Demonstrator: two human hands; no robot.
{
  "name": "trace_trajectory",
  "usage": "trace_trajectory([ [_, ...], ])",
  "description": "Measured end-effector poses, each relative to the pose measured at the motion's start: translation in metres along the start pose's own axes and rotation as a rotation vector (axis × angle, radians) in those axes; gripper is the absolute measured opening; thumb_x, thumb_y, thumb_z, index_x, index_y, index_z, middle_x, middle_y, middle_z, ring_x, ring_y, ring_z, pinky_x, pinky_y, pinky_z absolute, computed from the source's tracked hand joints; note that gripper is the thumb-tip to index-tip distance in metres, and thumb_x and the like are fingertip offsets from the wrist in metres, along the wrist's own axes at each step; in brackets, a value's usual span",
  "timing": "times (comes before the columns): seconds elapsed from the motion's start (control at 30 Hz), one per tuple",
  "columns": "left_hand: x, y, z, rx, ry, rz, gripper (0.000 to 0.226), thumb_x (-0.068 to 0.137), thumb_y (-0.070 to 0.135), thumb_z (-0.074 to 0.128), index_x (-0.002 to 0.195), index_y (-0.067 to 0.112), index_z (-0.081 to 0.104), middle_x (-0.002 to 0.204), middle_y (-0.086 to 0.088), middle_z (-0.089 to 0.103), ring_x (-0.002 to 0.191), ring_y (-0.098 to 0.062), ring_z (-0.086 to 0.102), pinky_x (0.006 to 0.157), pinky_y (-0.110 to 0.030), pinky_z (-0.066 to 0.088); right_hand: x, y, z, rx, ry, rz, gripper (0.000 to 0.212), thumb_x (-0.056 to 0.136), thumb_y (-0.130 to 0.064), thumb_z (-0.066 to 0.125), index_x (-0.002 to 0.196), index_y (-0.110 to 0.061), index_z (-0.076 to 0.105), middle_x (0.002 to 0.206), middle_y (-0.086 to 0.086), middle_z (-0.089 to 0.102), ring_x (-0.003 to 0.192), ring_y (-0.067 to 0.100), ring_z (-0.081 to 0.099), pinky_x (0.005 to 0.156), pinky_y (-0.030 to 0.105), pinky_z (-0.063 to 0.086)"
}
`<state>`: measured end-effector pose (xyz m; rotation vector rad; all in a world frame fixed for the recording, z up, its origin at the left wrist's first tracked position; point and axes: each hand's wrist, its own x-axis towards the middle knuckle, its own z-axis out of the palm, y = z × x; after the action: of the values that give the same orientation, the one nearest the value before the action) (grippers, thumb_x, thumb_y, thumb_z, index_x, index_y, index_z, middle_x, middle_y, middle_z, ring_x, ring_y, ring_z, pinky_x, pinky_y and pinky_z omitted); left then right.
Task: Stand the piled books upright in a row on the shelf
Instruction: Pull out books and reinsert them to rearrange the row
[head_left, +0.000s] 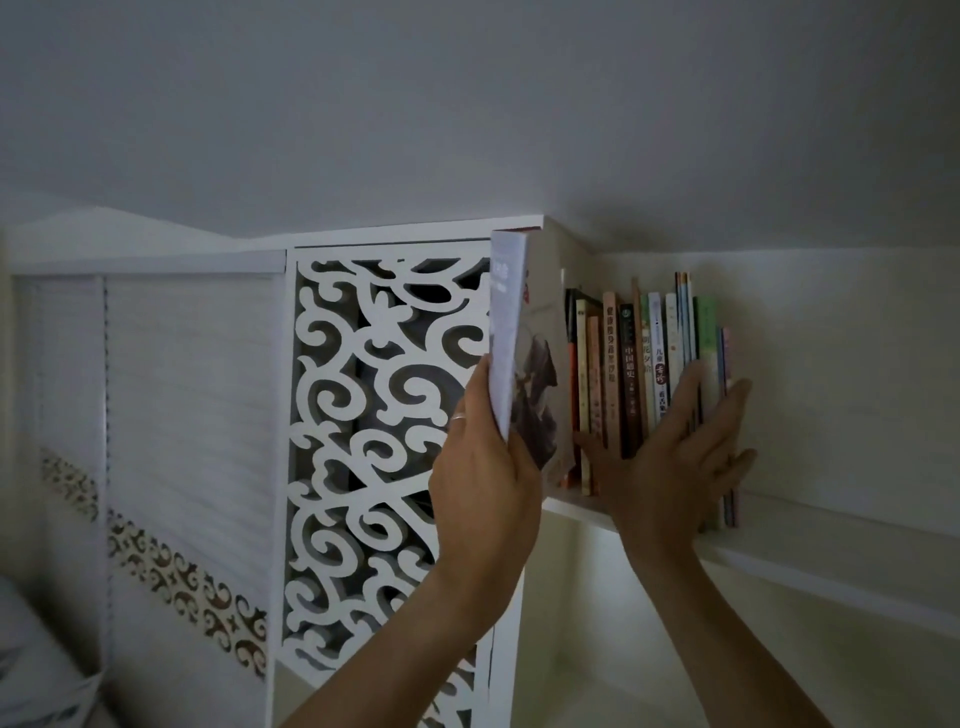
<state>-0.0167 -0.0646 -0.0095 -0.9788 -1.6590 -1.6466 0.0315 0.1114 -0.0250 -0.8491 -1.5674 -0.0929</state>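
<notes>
Large book, upright, at 9 o'clock end of row of books on shelf. Left hand: grip closed round book's lower spine edge, thumb on spine side, fingers hidden behind cover. Right hand: flat, fingers spread, holding nothing, pressed vs. the spines. To do step well: keep row braced w/ right hand, slide book in square beside carved panel at 9 o'clock, base flush on shelf, then release.

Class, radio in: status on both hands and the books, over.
Left hand grips large book, upright at row's left end. Right hand open, flat against standing row on shelf. Nothing in the way.
</notes>
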Motion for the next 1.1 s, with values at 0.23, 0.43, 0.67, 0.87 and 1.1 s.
trace_trajectory([
  [0.23,0.011,0.002,-0.007,0.049,-0.033,0.005,0.055,0.091,0.034,0.027,0.135,0.012,0.052,0.084,-0.001,0.06,0.065,-0.018,0.056,0.056,-0.036,0.049,0.009,-0.019,0.018,-0.133,0.021,0.05,0.13,0.068,-0.102,0.037,0.165,-0.02,0.009,0.167,0.027,0.008,0.15,0.053,0.016,0.117,0.067,0.021],
  [0.43,0.011,0.007,-0.001,0.005,-0.101,0.045,0.067,0.087,0.053,0.021,0.133,0.019,0.054,0.081,0.0,0.063,0.065,-0.021,0.06,0.056,-0.041,0.053,0.009,-0.021,0.028,-0.18,0.074,0.044,0.115,0.078,-0.094,0.039,0.164,-0.021,0.015,0.167,0.028,0.01,0.15,0.054,0.017,0.116,0.068,0.022],
  [0.67,0.016,0.007,0.009,0.024,-0.15,0.033,0.051,0.092,0.038,0.029,0.133,0.021,0.054,0.079,0.002,0.062,0.062,-0.016,0.059,0.052,-0.024,0.043,0.008,-0.015,0.028,-0.223,0.056,0.025,0.116,0.078,-0.084,0.053,0.165,-0.022,0.007,0.168,0.027,0.005,0.151,0.052,0.015,0.116,0.068,0.023],
  [0.87,0.02,0.011,0.021,0.044,-0.223,0.062,0.039,0.103,0.013,0.045,0.141,0.019,0.052,0.099,0.001,0.07,0.071,-0.015,0.068,0.056,-0.024,0.057,0.01,-0.017,0.031,-0.226,0.097,0.03,0.124,0.071,-0.091,0.057,0.165,-0.023,0.013,0.167,0.027,0.008,0.149,0.052,0.019,0.114,0.067,0.025],
  [1.1,0.022,-0.001,0.026,0.087,-0.137,-0.055,0.031,0.099,0.006,0.045,0.127,0.013,0.056,0.077,0.002,0.061,0.058,-0.009,0.056,0.047,-0.015,0.037,0.011,-0.015,0.028,-0.211,0.08,0.042,0.126,0.07,-0.085,0.061,0.165,-0.022,0.007,0.168,0.026,0.004,0.15,0.052,0.016,0.113,0.069,0.025],
])
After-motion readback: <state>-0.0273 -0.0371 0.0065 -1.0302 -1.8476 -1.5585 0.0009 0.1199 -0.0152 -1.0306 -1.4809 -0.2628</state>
